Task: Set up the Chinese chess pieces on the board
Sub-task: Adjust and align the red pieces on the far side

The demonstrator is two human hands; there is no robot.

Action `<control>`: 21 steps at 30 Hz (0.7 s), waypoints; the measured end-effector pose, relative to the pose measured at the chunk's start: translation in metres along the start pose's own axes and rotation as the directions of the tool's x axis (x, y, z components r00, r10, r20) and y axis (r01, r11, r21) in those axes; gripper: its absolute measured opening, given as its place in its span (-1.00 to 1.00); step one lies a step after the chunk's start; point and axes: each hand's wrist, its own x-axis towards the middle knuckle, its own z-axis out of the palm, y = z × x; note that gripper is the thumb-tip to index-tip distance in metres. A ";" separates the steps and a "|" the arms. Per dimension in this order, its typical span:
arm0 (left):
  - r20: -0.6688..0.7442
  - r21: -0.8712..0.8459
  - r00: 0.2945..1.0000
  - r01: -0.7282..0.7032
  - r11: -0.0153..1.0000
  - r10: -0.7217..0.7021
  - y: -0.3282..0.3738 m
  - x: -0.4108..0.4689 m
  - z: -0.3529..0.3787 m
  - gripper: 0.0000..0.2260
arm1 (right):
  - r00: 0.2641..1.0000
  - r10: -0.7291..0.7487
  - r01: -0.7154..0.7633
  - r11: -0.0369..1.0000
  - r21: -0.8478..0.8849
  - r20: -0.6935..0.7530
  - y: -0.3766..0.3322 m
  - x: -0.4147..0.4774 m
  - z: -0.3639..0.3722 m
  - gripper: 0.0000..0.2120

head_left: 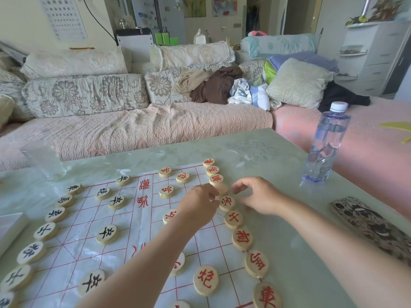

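Note:
A white chess board sheet (124, 221) with red lines lies on the table. Black-lettered pieces (45, 231) line its left edge, with more on inner points. Red-lettered pieces (242, 238) run down the right edge. My left hand (198, 205) reaches across the board, and its curled fingertips pinch the left edge of a plain-faced wooden piece (222, 188) in the red row. That piece lies between two red pieces (216, 178) (226, 202). My right hand (258, 194) hovers just right of it with fingers loosely curled, holding nothing.
A water bottle (327, 143) stands at the table's right edge, and a patterned phone (369, 225) lies to the right of my right arm. A clear glass (43, 160) stands at the far left, with a white box (9, 227) beside the board. A sofa lies beyond the table.

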 end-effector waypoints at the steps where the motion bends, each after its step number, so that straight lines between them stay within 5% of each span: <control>1: 0.014 -0.004 1.000 0.008 1.000 -0.008 0.001 -0.004 0.000 -0.80 | 1.000 0.000 0.000 1.000 0.007 -0.006 0.001 -0.007 0.004 -0.70; 21: 0.041 0.038 0.998 0.047 0.998 -0.049 0.007 -0.016 0.007 -0.63 | 0.997 -0.011 0.018 0.996 0.083 -0.079 0.004 -0.007 0.017 -0.74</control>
